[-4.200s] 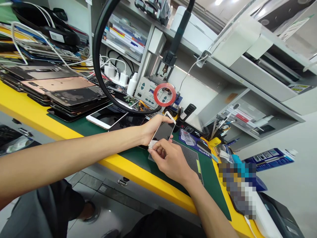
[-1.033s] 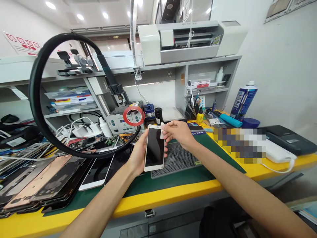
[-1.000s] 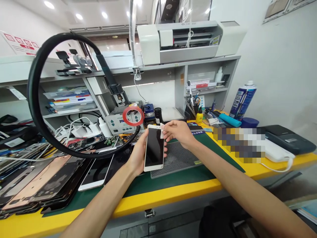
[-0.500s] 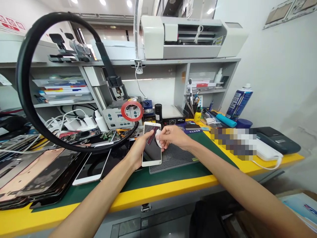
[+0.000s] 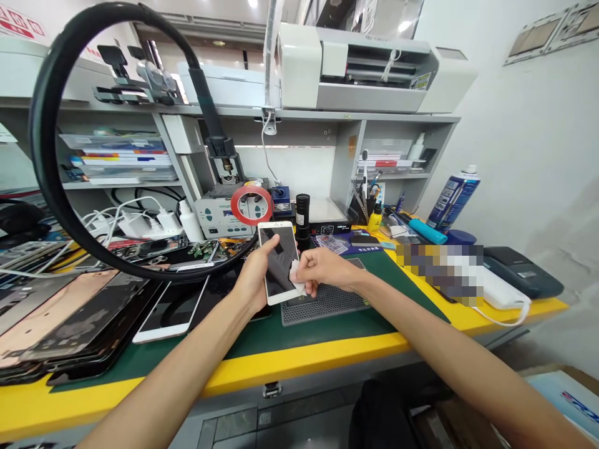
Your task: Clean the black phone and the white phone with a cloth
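A white-framed phone (image 5: 279,268) with a dark screen is held upright and slightly tilted in my left hand (image 5: 255,271), whose thumb lies over the screen's upper left. My right hand (image 5: 322,269) pinches a crumpled white tissue (image 5: 296,278) against the lower right edge of the phone. Below and behind my right hand, a grey perforated mat (image 5: 327,305) lies on the green work mat (image 5: 253,337).
Stacked phone parts (image 5: 70,318) and a white phone (image 5: 171,308) lie at left. A black hose (image 5: 42,149) arches there, with red tape (image 5: 251,204) near its fitting. A black cylinder (image 5: 302,215), yellow bottle (image 5: 375,218) and blue can (image 5: 453,199) stand behind.
The phone has tilted and shifted a little left. My right hand has moved the tissue lower, from the phone's upper right side to its lower right edge. The view has shifted slightly.
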`<state>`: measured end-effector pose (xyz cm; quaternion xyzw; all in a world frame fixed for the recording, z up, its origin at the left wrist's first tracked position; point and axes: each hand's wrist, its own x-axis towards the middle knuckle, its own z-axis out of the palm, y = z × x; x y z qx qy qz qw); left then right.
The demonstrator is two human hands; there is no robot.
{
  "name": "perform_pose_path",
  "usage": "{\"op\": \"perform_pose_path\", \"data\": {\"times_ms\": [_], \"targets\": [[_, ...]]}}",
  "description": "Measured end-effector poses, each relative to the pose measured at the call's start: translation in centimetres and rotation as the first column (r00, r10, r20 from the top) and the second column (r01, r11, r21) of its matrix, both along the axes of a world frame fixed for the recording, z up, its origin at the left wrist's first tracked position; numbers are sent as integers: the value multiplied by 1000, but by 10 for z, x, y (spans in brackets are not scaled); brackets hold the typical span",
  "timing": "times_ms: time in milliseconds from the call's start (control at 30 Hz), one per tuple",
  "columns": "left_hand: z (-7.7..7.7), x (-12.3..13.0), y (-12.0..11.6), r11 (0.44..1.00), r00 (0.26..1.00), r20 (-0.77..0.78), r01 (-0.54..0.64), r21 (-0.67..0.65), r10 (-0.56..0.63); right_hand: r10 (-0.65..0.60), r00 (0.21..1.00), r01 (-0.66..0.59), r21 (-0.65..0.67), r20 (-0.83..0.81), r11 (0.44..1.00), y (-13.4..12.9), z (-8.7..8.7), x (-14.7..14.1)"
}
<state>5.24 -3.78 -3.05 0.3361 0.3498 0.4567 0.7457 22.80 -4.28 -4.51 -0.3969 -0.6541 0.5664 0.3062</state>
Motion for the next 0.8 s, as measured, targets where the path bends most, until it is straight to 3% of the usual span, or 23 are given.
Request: {"op": "perform_pose_path", "data": {"times_ms": [300,600,800], "targets": [[4,-7,10,998,990,136,-17,-57,25,20,996,-26,-62,-84,998,-2,4,-1],[-3,-5,8,993,994,69,86,-76,-81,-205,966,211,21,-159,977,2,2,-2],[-3,1,0,976,971,121,215,-45,-208,-350,904,373,53,-245,926,8,2,0]]}}
